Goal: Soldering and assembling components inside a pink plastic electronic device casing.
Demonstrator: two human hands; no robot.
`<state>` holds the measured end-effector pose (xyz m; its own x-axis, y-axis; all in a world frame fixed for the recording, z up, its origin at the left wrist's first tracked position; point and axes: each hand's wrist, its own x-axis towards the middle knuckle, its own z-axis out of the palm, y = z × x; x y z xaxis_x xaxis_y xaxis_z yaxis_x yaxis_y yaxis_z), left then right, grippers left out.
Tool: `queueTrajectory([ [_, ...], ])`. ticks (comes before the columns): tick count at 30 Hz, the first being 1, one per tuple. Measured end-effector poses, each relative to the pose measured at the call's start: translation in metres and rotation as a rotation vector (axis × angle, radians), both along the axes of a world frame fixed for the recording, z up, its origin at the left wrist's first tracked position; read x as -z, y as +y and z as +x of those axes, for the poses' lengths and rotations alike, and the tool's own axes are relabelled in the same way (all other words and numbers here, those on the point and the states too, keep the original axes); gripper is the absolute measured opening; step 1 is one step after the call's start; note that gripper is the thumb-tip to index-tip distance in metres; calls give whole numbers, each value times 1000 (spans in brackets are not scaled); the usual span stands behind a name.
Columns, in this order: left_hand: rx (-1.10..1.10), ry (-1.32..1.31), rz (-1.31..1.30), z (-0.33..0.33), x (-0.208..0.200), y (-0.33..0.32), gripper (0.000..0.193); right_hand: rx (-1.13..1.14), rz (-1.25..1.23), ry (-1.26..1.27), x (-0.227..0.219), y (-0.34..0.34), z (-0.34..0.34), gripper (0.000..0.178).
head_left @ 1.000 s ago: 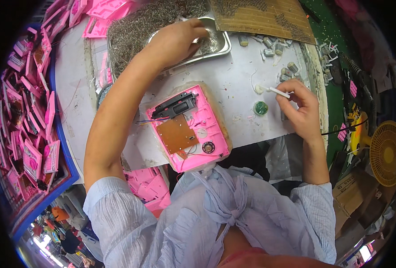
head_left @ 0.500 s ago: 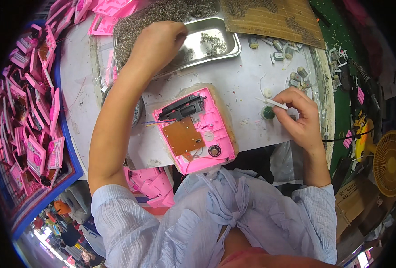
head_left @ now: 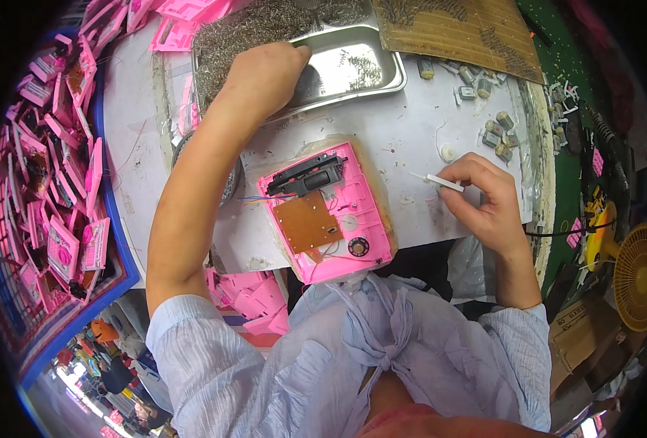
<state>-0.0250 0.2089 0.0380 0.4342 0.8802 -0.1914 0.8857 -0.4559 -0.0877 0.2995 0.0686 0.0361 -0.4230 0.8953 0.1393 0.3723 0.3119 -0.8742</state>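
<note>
In front of me lies a pink plastic housing [head_left: 363, 208], open side up. A brown circuit board [head_left: 301, 223], a black oblong part [head_left: 305, 179] and a small round speaker [head_left: 358, 247] sit inside it. My left hand [head_left: 265, 77] is over the left part of a shiny metal tray [head_left: 352, 91] that holds small screws. Its fingers are curled together, and whatever is between them is hidden. To the right of the housing, my right hand [head_left: 484, 193] pinches a small white plastic stick [head_left: 444, 182] between thumb and finger, just above the table.
A heap of screws [head_left: 243, 36] lies behind my left hand. Cardboard [head_left: 462, 33] with more screws is at the back. Several small motors [head_left: 500, 135] lie at the right. A blue-edged crate [head_left: 119, 248] of pink housings stands left; a yellow fan [head_left: 637, 277] is far right.
My left hand has lowered and curled further at the tray. My right hand still pinches the white stick, now tilted differently; the green round thing beneath it is out of sight. The whole view has shifted slightly.
</note>
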Motion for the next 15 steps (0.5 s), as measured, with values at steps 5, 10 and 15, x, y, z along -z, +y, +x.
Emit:
queueTrajectory([
  [5,40,-202,160,-4,3,-2,23,-9,17,17,0,-1,0,21],
  [10,136,-417,233,0,-2,-8,23,-9,-4,26,1,-6,-1,21],
  [15,191,-291,-56,5,8,-3,21,-31,-8,59,0,-5,-7,22],
])
